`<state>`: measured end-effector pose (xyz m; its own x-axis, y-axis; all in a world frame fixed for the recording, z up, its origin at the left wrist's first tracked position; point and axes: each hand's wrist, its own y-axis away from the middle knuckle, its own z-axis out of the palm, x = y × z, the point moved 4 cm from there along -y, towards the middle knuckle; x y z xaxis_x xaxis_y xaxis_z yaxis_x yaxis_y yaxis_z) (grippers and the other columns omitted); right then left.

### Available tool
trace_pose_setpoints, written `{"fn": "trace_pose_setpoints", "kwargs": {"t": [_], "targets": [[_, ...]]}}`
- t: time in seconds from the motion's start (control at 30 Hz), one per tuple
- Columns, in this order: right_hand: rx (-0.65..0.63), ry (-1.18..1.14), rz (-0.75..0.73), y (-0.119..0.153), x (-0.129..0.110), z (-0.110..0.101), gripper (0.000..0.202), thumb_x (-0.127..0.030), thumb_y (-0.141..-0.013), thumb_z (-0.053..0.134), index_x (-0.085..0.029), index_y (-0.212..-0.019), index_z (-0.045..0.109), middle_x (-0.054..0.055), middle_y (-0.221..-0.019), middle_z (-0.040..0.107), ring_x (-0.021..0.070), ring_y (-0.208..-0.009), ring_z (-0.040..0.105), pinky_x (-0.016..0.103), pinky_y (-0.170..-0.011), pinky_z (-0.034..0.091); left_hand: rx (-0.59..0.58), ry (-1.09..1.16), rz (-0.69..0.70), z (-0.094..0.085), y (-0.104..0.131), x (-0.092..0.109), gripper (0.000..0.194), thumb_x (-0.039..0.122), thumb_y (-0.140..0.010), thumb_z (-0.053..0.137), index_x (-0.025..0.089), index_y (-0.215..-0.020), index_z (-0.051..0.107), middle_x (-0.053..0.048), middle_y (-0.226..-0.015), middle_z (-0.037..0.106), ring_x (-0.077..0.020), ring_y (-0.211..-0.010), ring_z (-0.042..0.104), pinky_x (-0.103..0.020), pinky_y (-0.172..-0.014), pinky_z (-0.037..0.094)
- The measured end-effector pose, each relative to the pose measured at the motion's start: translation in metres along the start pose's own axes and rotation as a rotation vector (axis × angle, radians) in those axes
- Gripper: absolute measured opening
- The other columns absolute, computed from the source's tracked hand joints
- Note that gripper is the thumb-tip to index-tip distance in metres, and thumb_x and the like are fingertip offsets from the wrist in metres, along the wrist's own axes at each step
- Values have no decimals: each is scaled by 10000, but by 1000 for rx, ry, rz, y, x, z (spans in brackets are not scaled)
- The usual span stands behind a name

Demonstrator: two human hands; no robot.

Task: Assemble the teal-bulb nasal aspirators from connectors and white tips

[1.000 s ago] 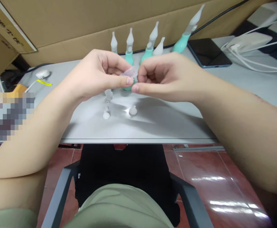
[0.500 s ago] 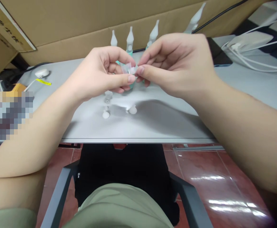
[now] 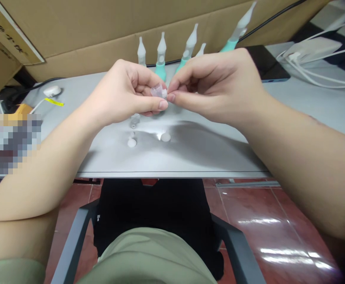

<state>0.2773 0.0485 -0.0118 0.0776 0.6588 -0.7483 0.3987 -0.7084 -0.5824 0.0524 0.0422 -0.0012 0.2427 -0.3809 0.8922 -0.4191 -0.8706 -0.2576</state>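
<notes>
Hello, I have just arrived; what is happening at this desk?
A person's left hand holds a small translucent plastic piece, and the right hand pinches at its end. Small clear and white parts lie on the desk in front. Behind the hands stand several white-tipped droppers, some with visible green bulbs.

A soft sage-green top (image 3: 157, 256) with a matching short sleeve (image 3: 15, 270); plain black legwear (image 3: 151, 209) bearing a tiny whitish marking (image 3: 98, 217).

Both hands (image 3: 167, 95) apparently pinching, fingertips nearly meeting.
</notes>
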Motion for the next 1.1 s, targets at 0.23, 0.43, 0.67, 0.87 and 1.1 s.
{"fn": "trace_pose_setpoints", "kwargs": {"t": [0.23,0.43,0.67,0.87,1.1], "targets": [[-144,84,-108,-3,7,-3,494,-653,-1132,1014,-250,-954,792,-32,-743,538,151,-720,442,380,-708,372,-1,21,-56,5,2,5,233,195,-877,1165,208,-949,944,-20,-858,907,-251,-830,952,-395,-849,854],[-236,-24,-104,-4,16,1,589,-763,-1208,922,-239,-1031,721,-22,-842,565,157,-767,462,377,-741,364,-12,67,-72,6,2,6,255,212,-867,1187,212,-925,939,-9,-839,900,-226,-815,938,-358,-822,839],[-341,-6,-34,-4,19,6,709,-947,-1207,782,-285,-1066,568,27,-951,613,235,-936,582,399,-850,507,-59,67,-72,5,0,4,244,220,-867,1185,209,-943,953,-33,-870,911,-240,-839,936,-395,-849,830],[-376,-54,-29,-3,21,6,665,-894,-1258,757,-277,-1100,565,-5,-932,612,189,-854,567,362,-783,463,-87,31,-64,4,1,5,233,278,-882,1179,232,-964,966,-44,-910,930,-258,-885,941,-400,-836,808],[-429,-126,0,-2,23,4,482,-638,-1327,783,-259,-1099,591,-19,-898,600,166,-810,544,350,-769,446,-105,-67,-63,-3,1,-2,235,349,-916,1159,235,-1008,976,-72,-940,932,-251,-858,930,-371,-738,735]]}}
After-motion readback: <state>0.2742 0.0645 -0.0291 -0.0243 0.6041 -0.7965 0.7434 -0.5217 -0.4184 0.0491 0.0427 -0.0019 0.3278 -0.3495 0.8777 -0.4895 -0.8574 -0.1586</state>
